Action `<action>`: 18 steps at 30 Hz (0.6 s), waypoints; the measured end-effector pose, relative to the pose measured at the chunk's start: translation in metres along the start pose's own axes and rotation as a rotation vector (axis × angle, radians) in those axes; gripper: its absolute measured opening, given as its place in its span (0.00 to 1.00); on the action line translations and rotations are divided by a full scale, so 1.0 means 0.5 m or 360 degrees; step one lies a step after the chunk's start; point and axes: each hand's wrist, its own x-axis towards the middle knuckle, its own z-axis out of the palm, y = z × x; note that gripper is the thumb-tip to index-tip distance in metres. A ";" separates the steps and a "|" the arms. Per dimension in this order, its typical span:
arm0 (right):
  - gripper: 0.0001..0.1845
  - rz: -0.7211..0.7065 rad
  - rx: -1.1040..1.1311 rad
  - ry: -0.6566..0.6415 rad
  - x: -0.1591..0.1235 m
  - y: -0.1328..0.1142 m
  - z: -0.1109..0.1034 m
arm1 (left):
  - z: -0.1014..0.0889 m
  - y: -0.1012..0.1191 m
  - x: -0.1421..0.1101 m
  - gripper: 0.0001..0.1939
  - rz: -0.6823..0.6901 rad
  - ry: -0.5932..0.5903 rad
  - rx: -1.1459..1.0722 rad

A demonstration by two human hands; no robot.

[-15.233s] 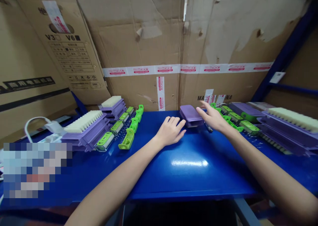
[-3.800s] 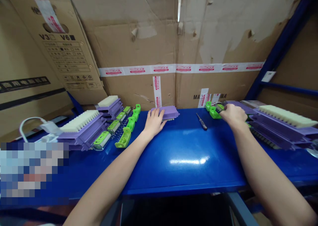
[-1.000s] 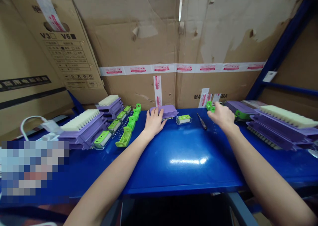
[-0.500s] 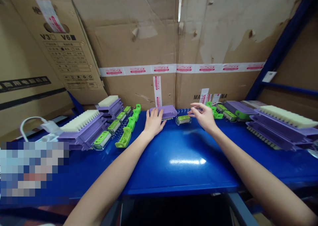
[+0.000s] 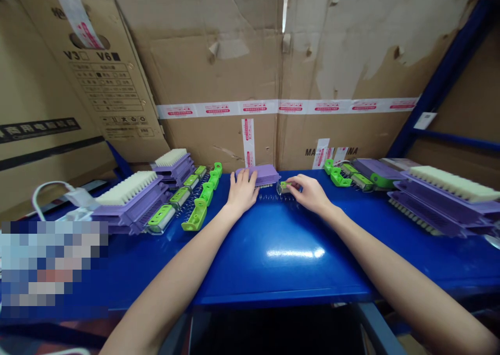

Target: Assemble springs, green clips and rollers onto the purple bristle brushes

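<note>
My left hand (image 5: 241, 192) lies with its fingers spread on a purple plastic brush part (image 5: 265, 174), which rests face down with pale bristles just showing below its front edge. My right hand (image 5: 310, 192) is closed in a pinch at the right end of a thin metal spring (image 5: 275, 198). This spring stretches leftward along the blue table toward my left hand. Close behind the spring sits a small block with a green top and clear sides (image 5: 283, 187), partly covered by my right fingers. Whether those fingers also touch the block I cannot tell.
Purple brush parts with cream bristles are stacked at left (image 5: 128, 191) and right (image 5: 449, 186). Rows of green-topped blocks (image 5: 162, 217), green brackets (image 5: 195, 215) and springs flank the middle. Cardboard (image 5: 219, 74) walls the back. A white charger (image 5: 80, 196) lies far left.
My right hand has moved left and down, closing near the block. The spring now runs in front of the block rather than behind it. My left hand stays on the purple part.
</note>
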 end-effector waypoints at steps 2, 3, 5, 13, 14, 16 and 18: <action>0.11 0.0021 -0.0134 0.0085 0.001 0.011 -0.002 | 0.001 0.000 0.000 0.26 0.0000 -0.0002 -0.0004; 0.11 0.0019 -0.0189 0.0095 0.001 0.017 -0.002 | 0.001 0.000 0.000 0.27 0.0000 -0.0002 -0.0007; 0.12 0.0013 -0.0262 0.0046 0.000 0.025 -0.001 | 0.001 -0.001 0.001 0.27 -0.0002 -0.0003 -0.0014; 0.09 0.0059 -0.0269 -0.0117 0.004 0.038 0.005 | 0.000 0.000 0.001 0.27 0.0005 0.0007 -0.0039; 0.08 0.0058 -0.0264 -0.0111 0.005 0.039 0.005 | 0.000 0.000 0.001 0.27 0.0006 0.0009 -0.0044; 0.06 0.0047 -0.0273 -0.0099 0.006 0.041 0.007 | 0.001 0.000 0.001 0.27 0.0006 0.0011 -0.0048; 0.04 0.0028 -0.0300 -0.0086 0.006 0.044 0.009 | 0.000 0.000 0.001 0.27 0.0006 0.0008 -0.0045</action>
